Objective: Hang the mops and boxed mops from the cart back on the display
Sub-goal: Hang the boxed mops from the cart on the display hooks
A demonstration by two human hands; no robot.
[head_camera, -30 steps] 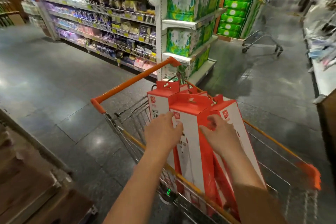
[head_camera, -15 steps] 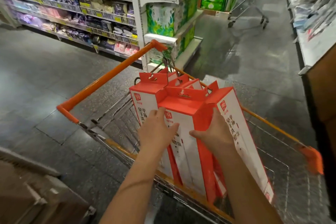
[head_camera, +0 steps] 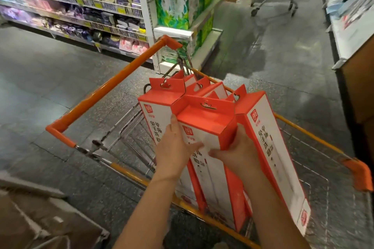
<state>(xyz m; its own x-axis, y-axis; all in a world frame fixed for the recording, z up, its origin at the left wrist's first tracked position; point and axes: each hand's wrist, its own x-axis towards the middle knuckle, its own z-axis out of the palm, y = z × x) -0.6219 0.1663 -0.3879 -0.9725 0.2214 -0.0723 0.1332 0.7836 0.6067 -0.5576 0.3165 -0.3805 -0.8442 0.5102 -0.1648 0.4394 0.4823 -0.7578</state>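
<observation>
The middle box (head_camera: pixel 206 121), a tall red-and-white mop carton with a hang tab on top, stands upright in the cart (head_camera: pixel 307 134) among other boxes of the same kind. Both hands grip it near its top. The left hand (head_camera: pixel 175 150) wraps its left edge with the thumb lying across the white front. The right hand (head_camera: pixel 237 152) clasps the right edge, thumb also on the front. The left box (head_camera: pixel 159 111) stands just beside it, touching. The right box (head_camera: pixel 270 141) leans outward on the other side, its foot down by the near rim. More red tabs show behind them (head_camera: pixel 195 85). The cart's thick orange handle (head_camera: pixel 113 89) runs off to the left over a dark, shiny floor (head_camera: pixel 40 70). Beyond it are shelves (head_camera: pixel 81 6) of small packs and an end rack of green packs (head_camera: pixel 174 10). A second cart (head_camera: pixel 273 1) stands further down the aisle, and cardboard (head_camera: pixel 30 220) lies at the lower left.
</observation>
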